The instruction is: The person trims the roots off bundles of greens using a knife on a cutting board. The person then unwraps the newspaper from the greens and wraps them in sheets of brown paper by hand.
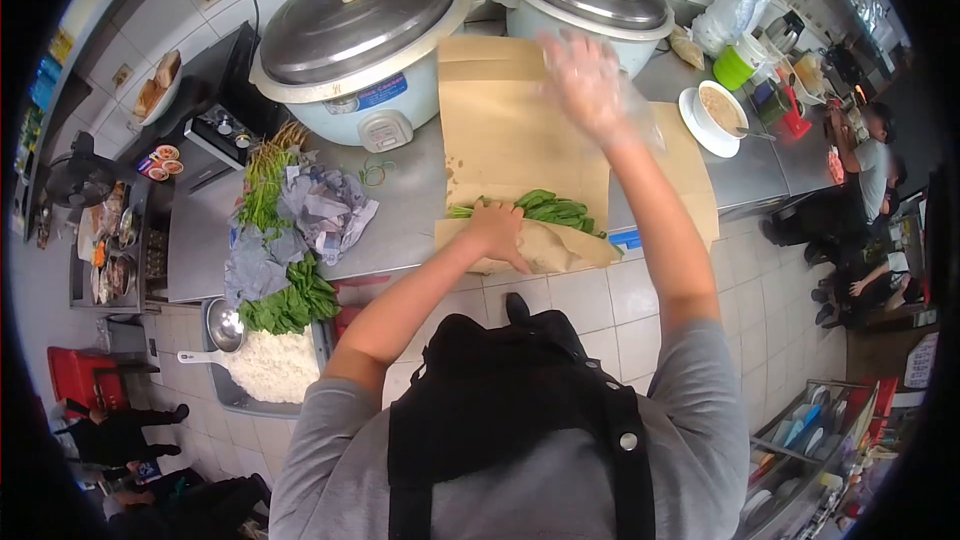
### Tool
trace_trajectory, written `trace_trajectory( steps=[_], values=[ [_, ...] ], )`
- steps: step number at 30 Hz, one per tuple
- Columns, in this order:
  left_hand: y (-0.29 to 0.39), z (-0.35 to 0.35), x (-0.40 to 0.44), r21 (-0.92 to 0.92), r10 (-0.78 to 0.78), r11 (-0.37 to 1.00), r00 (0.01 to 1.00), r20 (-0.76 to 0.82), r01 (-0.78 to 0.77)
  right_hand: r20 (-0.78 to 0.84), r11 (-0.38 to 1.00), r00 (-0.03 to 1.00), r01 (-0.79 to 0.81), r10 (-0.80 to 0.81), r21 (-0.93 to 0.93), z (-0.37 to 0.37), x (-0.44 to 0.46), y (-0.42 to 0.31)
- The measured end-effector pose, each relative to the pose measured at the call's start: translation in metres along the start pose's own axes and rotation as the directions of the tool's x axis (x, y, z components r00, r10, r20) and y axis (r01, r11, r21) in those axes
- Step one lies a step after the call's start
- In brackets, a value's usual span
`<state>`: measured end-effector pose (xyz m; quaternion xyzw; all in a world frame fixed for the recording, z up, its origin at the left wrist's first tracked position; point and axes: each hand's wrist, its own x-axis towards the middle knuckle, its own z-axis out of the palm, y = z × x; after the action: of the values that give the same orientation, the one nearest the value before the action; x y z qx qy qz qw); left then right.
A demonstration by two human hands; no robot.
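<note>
A long sheet of brown paper (520, 130) lies on the steel counter, its near end folded up over a bunch of green leaves (560, 210). My left hand (497, 232) presses on the leaves and the folded paper, fingers bent around the fold. Over the far right part of the sheet is my right hand (585, 80), in a clear plastic glove, blurred by motion, with its fingers spread. Left of the sheet, more leafy greens (290, 300) rest with crumpled grey paper (325, 210).
Two large rice cookers (360, 20) stand behind the paper. A white bowl of soup (718, 108) with a spoon is at the right. Below the counter's left part sits a tub of rice (268, 365) with a ladle. Other people stand at far right and lower left.
</note>
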<state>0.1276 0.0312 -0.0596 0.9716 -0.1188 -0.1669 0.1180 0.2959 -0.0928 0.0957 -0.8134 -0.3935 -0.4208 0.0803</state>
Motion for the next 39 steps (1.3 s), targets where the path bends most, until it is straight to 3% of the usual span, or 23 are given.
trace_trajectory(
  steps=[2,3,5,6,8,12,14,15,17,18,20,21,23,24,26,27,29,33,35,39],
  values=[
    [0.0,-0.012,0.005,0.008,-0.009,1.0,0.993,0.117,0.008,0.118,0.968,0.993,-0.057,0.028,0.244,-0.04,-0.041,-0.041],
    [-0.009,0.002,0.016,0.003,-0.008,1.0,0.993,0.116,0.008,0.405,0.887,0.914,-0.196,0.012,0.417,-0.067,-0.058,-0.061],
    [-0.034,0.048,0.044,-0.252,0.101,0.963,0.995,0.003,-0.097,0.759,0.902,0.646,-0.279,-0.078,0.329,-0.102,-0.082,-0.105],
    [-0.029,0.037,0.038,-0.253,0.103,0.962,0.995,0.005,-0.099,0.761,0.902,0.644,-0.281,-0.076,0.328,-0.099,-0.107,-0.111],
    [-0.011,-0.005,0.016,0.011,0.058,0.998,0.998,0.002,-0.058,0.494,0.95,0.866,-0.088,-0.075,0.299,-0.06,-0.168,-0.12],
    [-0.013,-0.023,0.028,-0.045,-0.012,0.999,0.989,0.151,0.019,0.385,0.968,0.921,-0.046,-0.054,0.246,-0.009,-0.195,-0.109],
    [-0.017,-0.025,0.039,-0.088,0.014,0.996,0.947,0.322,0.016,0.607,0.931,0.795,-0.208,-0.017,0.299,-0.008,-0.195,-0.102],
    [-0.021,-0.026,0.044,-0.084,0.016,0.996,0.947,0.321,0.012,0.605,0.932,0.796,-0.21,-0.012,0.295,-0.01,-0.185,-0.097],
    [-0.033,-0.026,0.044,-0.41,0.275,0.897,0.936,0.221,-0.167,0.854,0.926,0.511,-0.267,-0.1,0.268,-0.022,-0.157,-0.086],
    [-0.034,-0.029,0.039,-0.408,0.273,0.898,0.936,0.223,-0.165,0.853,0.925,0.512,-0.269,-0.099,0.269,-0.022,-0.151,-0.082],
    [-0.036,-0.036,0.03,-0.293,0.109,0.955,0.976,0.187,-0.051,0.883,0.938,0.451,-0.233,-0.129,0.256,-0.019,-0.141,-0.077],
    [-0.038,-0.029,0.028,-0.291,0.106,0.956,0.976,0.188,-0.048,0.882,0.937,0.453,-0.233,-0.132,0.259,-0.012,-0.143,-0.073],
    [-0.042,-0.008,0.022,-0.148,0.011,0.989,0.996,-0.084,-0.023,0.82,0.908,0.538,-0.217,-0.197,0.36,0.005,-0.15,-0.065],
    [-0.034,-0.008,0.01,-0.147,0.008,0.989,0.997,-0.082,-0.021,0.819,0.906,0.538,-0.217,-0.198,0.362,0.006,-0.143,-0.062],
    [-0.013,-0.021,-0.016,0.302,0.171,0.95,0.938,-0.303,-0.075,0.931,0.935,0.282,-0.198,-0.232,0.293,0.003,-0.125,-0.056],
    [-0.014,-0.023,-0.015,0.302,0.165,0.951,0.939,-0.301,-0.071,0.93,0.933,0.282,-0.198,-0.238,0.299,0.009,-0.124,-0.055],
    [-0.018,-0.03,-0.01,0.161,0.069,0.986,0.992,-0.109,-0.051,0.909,0.906,0.283,-0.205,-0.307,0.37,0.022,-0.124,-0.052],
    [-0.045,-0.028,0.016,0.06,0.118,0.992,0.987,-0.113,-0.112,0.908,0.903,0.242,-0.18,-0.343,0.389,0.034,-0.116,-0.044],
    [-0.056,-0.032,0.029,0.007,0.188,0.982,0.978,-0.09,-0.188,0.895,0.886,0.292,-0.223,-0.337,0.406,0.034,-0.11,-0.04],
    [-0.061,-0.051,0.043,-0.009,0.175,0.985,0.985,-0.006,-0.175,0.88,0.822,0.297,-0.337,-0.37,0.46,0.063,-0.12,-0.032]
  ],
)
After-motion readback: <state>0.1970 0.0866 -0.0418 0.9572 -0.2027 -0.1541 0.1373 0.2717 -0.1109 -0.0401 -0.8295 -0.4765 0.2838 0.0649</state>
